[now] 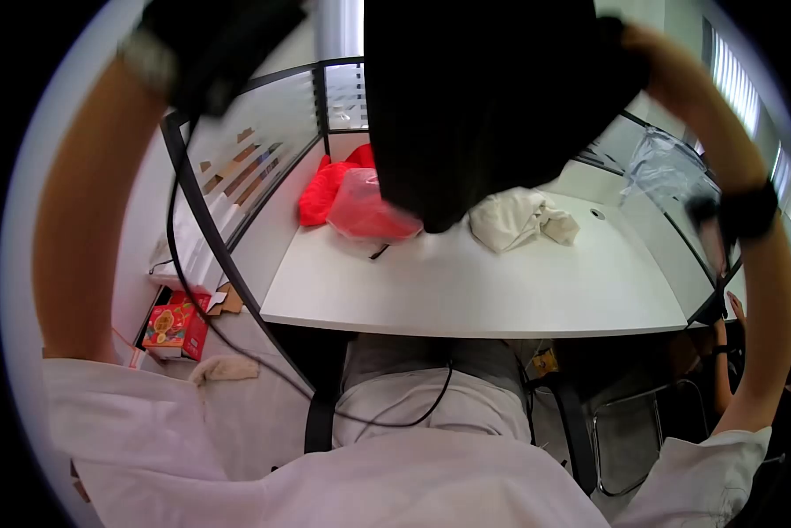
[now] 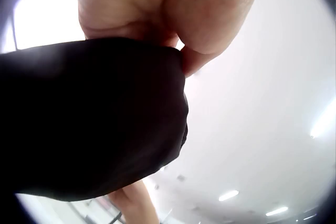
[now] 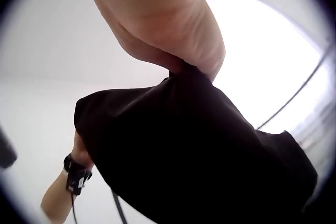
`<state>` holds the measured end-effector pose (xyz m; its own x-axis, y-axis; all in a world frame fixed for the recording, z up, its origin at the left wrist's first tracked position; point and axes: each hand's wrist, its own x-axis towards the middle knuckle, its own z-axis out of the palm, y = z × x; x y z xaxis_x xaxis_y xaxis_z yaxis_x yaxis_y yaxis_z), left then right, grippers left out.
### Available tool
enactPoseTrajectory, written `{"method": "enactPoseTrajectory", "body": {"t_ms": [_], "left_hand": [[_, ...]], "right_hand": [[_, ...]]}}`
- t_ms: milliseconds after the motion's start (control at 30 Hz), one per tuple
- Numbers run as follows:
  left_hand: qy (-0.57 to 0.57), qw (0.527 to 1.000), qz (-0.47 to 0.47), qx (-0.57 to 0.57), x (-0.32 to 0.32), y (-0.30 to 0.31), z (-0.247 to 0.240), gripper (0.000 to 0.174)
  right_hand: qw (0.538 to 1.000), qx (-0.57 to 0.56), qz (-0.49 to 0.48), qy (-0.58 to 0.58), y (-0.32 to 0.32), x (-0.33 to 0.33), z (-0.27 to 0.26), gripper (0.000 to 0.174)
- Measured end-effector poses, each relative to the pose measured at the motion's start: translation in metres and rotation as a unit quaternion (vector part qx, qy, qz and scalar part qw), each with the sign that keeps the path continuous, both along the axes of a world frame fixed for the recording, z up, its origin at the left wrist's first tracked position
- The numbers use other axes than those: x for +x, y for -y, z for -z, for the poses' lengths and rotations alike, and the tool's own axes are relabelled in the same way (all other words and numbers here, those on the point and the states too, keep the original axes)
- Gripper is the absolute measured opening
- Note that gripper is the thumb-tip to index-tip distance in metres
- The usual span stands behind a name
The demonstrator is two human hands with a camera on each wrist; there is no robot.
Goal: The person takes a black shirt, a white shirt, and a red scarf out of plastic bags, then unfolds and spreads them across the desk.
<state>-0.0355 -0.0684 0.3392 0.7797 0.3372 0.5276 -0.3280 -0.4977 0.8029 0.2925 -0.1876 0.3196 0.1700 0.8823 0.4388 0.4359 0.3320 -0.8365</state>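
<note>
A large piece of black cloth [image 1: 492, 97] hangs in front of me above the desk, held up between both raised hands. Its lower end comes down to a blunt, narrowed tip over the far part of the desk. My right hand [image 3: 173, 29] pinches the cloth's upper edge, which gathers into folds under the fingers. At the opposite end, my left hand [image 2: 168, 8] grips the cloth, its fingertips largely hidden behind the fabric. In the head view the left hand is out of sight past the top edge, and only the wrist and its dark strap show.
On the white desk [image 1: 466, 295] lie a red bundle [image 1: 323, 189], a clear plastic bag [image 1: 369, 211] and crumpled cream cloth [image 1: 519, 220]. Low partitions enclose the desk. A black cable [image 1: 177, 255] runs from my left wrist. A red box [image 1: 175, 327] stands at the left; another person is at the right.
</note>
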Motion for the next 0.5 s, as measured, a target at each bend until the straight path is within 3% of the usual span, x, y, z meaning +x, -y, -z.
{"method": "enactPoseTrajectory", "body": {"t_ms": [33, 67, 100, 133, 167, 200, 233, 267, 333, 367, 433, 467, 500], "left_hand": [[-0.056, 0.998, -0.014, -0.006, -0.013, -0.001, 0.041, 0.03], [-0.09, 0.995, -0.038, -0.006, -0.012, 0.023, 0.083, 0.025], [-0.194, 0.977, 0.048, -0.068, -0.012, 0.04, 0.071, 0.024], [-0.202, 0.961, -0.012, 0.187, -0.029, 0.018, 0.154, 0.032], [-0.306, 0.952, -0.017, -0.008, -0.035, 0.036, 0.175, 0.032], [-0.289, 0.953, 0.034, -0.081, -0.03, 0.04, 0.177, 0.032], [-0.383, 0.916, 0.1, -0.068, -0.038, 0.058, 0.209, 0.037], [-0.44, 0.88, 0.152, -0.097, -0.044, 0.055, 0.235, 0.038], [-0.495, 0.845, 0.179, -0.09, -0.044, 0.058, 0.246, 0.035], [-0.527, 0.824, 0.201, -0.06, -0.036, 0.06, 0.252, 0.034], [-0.471, 0.853, 0.218, -0.055, -0.036, 0.047, 0.258, 0.028], [-0.43, 0.891, 0.132, -0.057, -0.03, 0.034, 0.246, 0.027], [-0.387, 0.919, 0.043, -0.058, -0.022, 0.016, 0.228, 0.025]], "right_hand": [[0.999, -0.03, 0.012, -0.006, 0.018, -0.038, 0.062, 0.031], [0.905, 0.015, -0.003, 0.425, 0.026, -0.013, 0.103, 0.031], [0.948, -0.183, -0.144, 0.215, 0.035, -0.018, 0.107, 0.03], [0.947, -0.26, -0.134, 0.13, 0.064, -0.05, 0.156, 0.026], [0.92, -0.247, -0.203, 0.227, 0.075, -0.056, 0.185, 0.021], [0.878, -0.291, -0.27, 0.267, 0.082, -0.062, 0.188, 0.021], [0.831, -0.332, -0.334, 0.296, 0.089, -0.068, 0.192, 0.021], [0.811, -0.372, -0.339, 0.299, 0.092, -0.07, 0.198, 0.02], [0.758, -0.442, -0.345, 0.334, 0.086, -0.071, 0.209, 0.021], [0.762, -0.438, -0.345, 0.329, 0.079, -0.058, 0.214, 0.021], [0.769, -0.385, -0.388, 0.332, 0.068, -0.051, 0.216, 0.022], [0.779, -0.379, -0.379, 0.325, 0.06, -0.044, 0.214, 0.023], [0.822, -0.357, -0.314, 0.313, 0.042, -0.035, 0.197, 0.024]]}}
